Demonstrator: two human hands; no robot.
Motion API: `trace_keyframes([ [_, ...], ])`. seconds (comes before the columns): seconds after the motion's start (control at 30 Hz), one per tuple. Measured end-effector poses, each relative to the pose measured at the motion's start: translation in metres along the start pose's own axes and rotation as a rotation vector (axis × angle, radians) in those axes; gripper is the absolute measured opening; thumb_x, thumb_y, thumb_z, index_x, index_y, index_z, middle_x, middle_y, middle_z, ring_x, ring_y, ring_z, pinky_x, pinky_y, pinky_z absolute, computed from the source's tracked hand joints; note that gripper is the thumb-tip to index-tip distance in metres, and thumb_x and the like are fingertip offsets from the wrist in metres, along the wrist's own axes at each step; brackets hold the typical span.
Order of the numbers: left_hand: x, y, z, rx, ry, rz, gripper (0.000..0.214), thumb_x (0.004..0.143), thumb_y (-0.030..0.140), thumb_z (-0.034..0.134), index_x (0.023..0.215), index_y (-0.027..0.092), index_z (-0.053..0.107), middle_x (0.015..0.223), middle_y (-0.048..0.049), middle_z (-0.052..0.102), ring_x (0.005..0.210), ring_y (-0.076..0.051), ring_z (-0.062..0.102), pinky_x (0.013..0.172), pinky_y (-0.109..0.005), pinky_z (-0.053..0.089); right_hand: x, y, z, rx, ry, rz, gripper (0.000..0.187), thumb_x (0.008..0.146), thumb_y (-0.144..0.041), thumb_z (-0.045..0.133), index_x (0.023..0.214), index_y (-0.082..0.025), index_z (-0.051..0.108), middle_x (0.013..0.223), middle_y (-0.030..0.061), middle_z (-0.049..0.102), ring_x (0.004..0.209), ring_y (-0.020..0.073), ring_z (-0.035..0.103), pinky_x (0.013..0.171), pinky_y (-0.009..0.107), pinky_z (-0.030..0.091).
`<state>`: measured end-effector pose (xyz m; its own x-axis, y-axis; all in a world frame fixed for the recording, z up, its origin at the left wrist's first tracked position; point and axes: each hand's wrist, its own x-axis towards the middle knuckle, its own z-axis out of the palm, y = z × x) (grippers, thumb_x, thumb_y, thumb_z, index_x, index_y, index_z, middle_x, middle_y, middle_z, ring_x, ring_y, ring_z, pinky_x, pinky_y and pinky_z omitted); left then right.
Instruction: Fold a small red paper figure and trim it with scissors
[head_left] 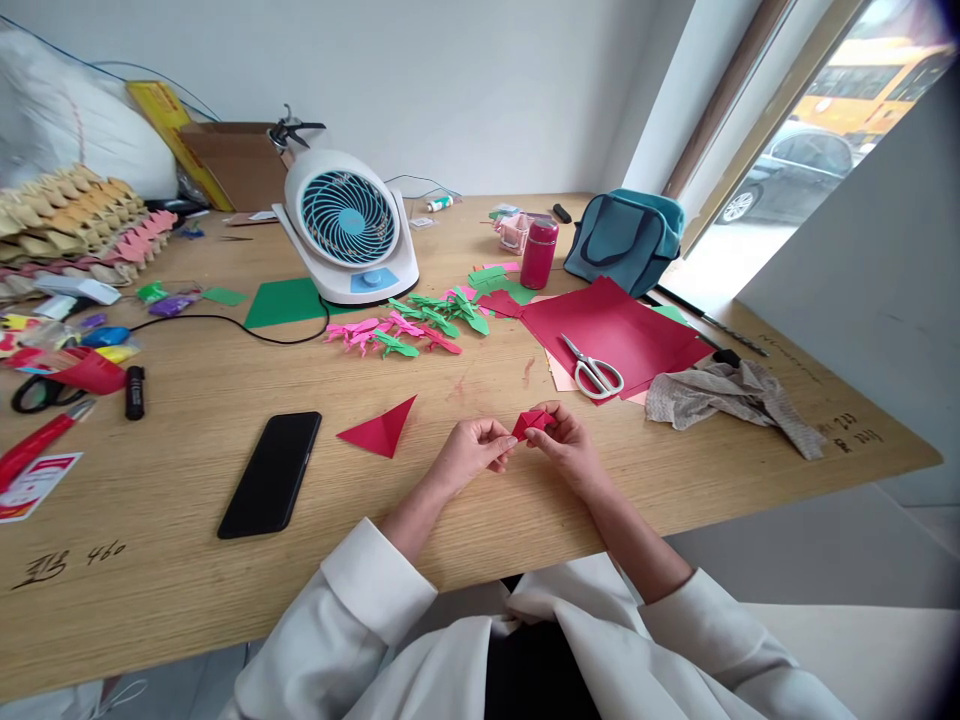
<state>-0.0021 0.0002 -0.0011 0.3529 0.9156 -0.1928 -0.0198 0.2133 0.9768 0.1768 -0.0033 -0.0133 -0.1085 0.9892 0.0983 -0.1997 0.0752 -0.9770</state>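
Both my hands pinch a small folded red paper piece (531, 421) just above the wooden table (187, 560) near its front edge. My left hand (472, 450) grips its left end with curled fingers. My right hand (566, 445) holds its right side, fingers closed on it. A red paper triangle (379, 430) lies flat on the table to the left of my hands. A black phone (271, 472) lies face down further left.
Red paper sheets (622, 330) with white scissors (594, 372) lie beyond my right hand, next to a crumpled grey cloth (731, 395). Pink and green folded figures (409, 328), a white and blue fan (349, 225), a red bottle (538, 252) and a teal bag (626, 238) stand behind.
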Motion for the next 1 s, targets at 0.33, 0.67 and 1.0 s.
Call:
trace_keyframes([
  [0.33, 0.0, -0.007, 0.014, 0.133, 0.093, 0.104, 0.03, 0.08, 0.043, 0.066, 0.073, 0.015, 0.059, 0.065, 0.0013, 0.061, 0.048, -0.008, 0.054, 0.049, -0.021, 0.048, 0.002, -0.002, 0.001, -0.065, -0.139, 0.067, 0.032, 0.076, -0.049, 0.076, 0.072, -0.018, 0.069, 0.071, 0.0028, 0.068, 0.067, 0.0162, 0.06, 0.069, 0.03, 0.048],
  [0.67, -0.003, -0.006, 0.017, 0.679, 0.113, 0.483, 0.02, 0.088, 0.024, 0.057, 0.071, 0.018, 0.049, 0.066, 0.0038, 0.05, 0.061, -0.01, 0.045, 0.062, -0.023, 0.039, 0.002, 0.012, -0.007, -0.078, -0.06, 0.095, 0.038, 0.081, -0.05, 0.072, 0.061, -0.019, 0.064, 0.057, -0.001, 0.056, 0.054, 0.0114, 0.043, 0.055, 0.027, 0.033],
  [1.0, 0.0, -0.008, 0.018, 0.577, 0.073, 0.484, 0.023, 0.088, 0.02, 0.053, 0.068, 0.018, 0.043, 0.063, 0.0055, 0.044, 0.059, -0.009, 0.04, 0.059, -0.022, 0.033, 0.002, 0.015, -0.005, 0.049, -0.061, 0.11, 0.033, 0.076, -0.049, 0.076, 0.068, -0.02, 0.062, 0.063, -0.0016, 0.056, 0.059, 0.0126, 0.047, 0.061, 0.027, 0.039],
])
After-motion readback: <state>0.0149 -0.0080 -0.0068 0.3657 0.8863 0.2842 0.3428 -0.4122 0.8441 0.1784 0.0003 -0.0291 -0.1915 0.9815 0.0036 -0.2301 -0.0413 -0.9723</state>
